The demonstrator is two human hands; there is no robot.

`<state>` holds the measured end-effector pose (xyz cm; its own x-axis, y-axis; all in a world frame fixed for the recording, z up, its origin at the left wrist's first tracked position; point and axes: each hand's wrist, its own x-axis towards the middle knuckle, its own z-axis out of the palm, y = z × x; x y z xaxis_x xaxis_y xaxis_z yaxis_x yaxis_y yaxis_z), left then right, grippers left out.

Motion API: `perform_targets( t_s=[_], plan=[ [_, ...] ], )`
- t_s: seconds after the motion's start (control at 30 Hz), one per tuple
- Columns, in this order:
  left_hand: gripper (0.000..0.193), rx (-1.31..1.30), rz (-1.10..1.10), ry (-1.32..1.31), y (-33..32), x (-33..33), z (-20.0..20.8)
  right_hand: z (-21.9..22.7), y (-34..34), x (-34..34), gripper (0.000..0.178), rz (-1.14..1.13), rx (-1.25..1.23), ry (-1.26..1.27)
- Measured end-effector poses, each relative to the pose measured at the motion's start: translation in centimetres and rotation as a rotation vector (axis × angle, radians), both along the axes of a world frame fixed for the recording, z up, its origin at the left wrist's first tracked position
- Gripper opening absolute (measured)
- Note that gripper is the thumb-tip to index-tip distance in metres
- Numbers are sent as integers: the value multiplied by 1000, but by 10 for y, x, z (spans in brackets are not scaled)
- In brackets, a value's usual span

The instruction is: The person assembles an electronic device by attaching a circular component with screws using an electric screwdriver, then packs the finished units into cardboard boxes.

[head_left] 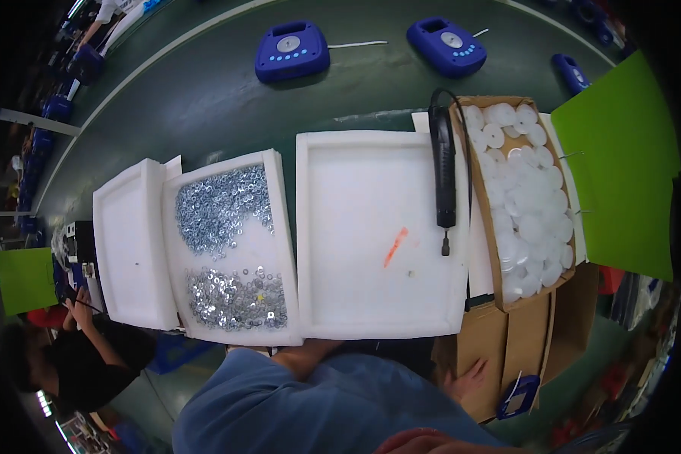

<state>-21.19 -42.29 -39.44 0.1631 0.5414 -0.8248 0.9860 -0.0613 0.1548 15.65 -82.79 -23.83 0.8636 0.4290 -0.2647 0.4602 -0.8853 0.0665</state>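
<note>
My right hand [469, 380] lies against a brown cardboard box [483, 340] at the lower right, its visible fingers stretched out and slightly apart. My left forearm [306, 357] shows below the near edge of the white foam trays; the hand itself is hidden. Nearest to it is a foam tray [231, 261] with two piles of small metal parts: bluish rings [223, 208] at the back and silver washers [234, 299] in front. To its right, a larger foam tray [356, 227] bears an orange streak. A black electric screwdriver [444, 170] lies along that tray's right side.
An open carton [495, 265] holds white plastic discs [533, 193]. Blue handled devices [291, 66] stand on the green surface [204, 83] beyond. Another foam tray [132, 250] is at left, a green panel [620, 166] at right. A co-worker [91, 363] works at far left.
</note>
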Motion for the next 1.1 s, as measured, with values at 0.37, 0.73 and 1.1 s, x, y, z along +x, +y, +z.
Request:
perform_targets(
  t_s=[0.37,0.73,1.1],
  plan=[
    [35,-301,-849,-134,-52,96,-48,-20,3,4,111,163,167,-153],
    [35,-42,-1330,-170,-172,155,5,-16,2,-8,103,42,233,-333],
    [48,146,-1386,-254,-175,161,10,-5,-25,-113,50,-391,830,-617]
  ],
)
